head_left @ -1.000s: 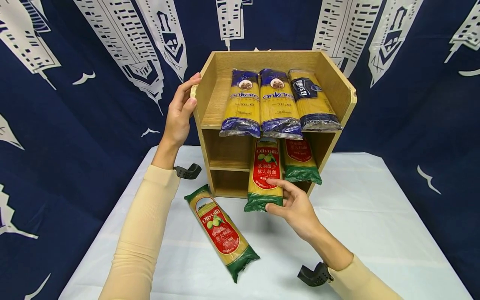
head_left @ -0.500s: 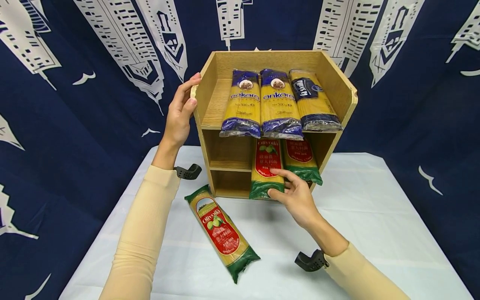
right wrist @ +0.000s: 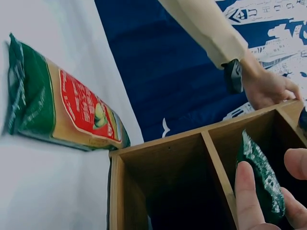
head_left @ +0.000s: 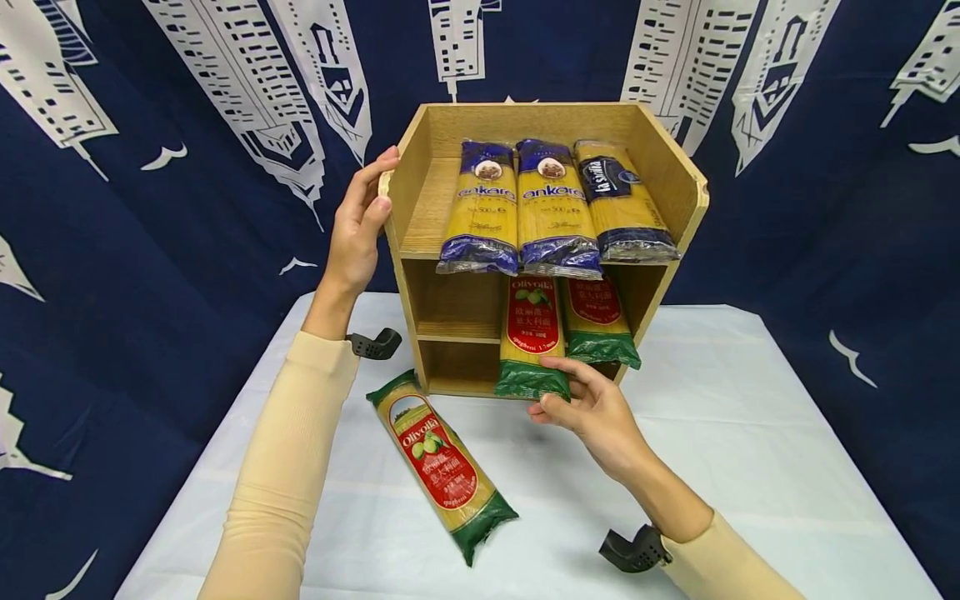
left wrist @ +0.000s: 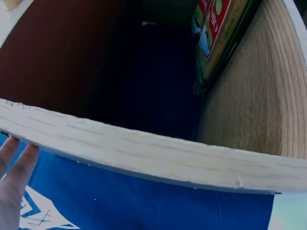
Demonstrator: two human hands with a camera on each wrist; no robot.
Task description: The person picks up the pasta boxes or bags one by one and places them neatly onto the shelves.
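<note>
My left hand holds the upper left side panel of a wooden shelf, thumb at the front edge. Two of its fingers rest on the panel's outer side in the left wrist view. A spaghetti pack with a red label and green end lies on the middle level, its end jutting out. Beside that green end is my right hand, its fingers spread and extended, fingertips right at the end. Another such pack lies to its right on the same level.
Two blue-ended Ankara pasta packs and a La Sevilla-like pack lie on the top level. A red-label spaghetti pack lies slanted on the white table in front. A dark blue printed cloth hangs behind.
The middle spaghetti pack has slid back into the shelf, under my right hand. Since then that hand has shifted slightly down and its grip has loosened. My left hand stays on the panel.
</note>
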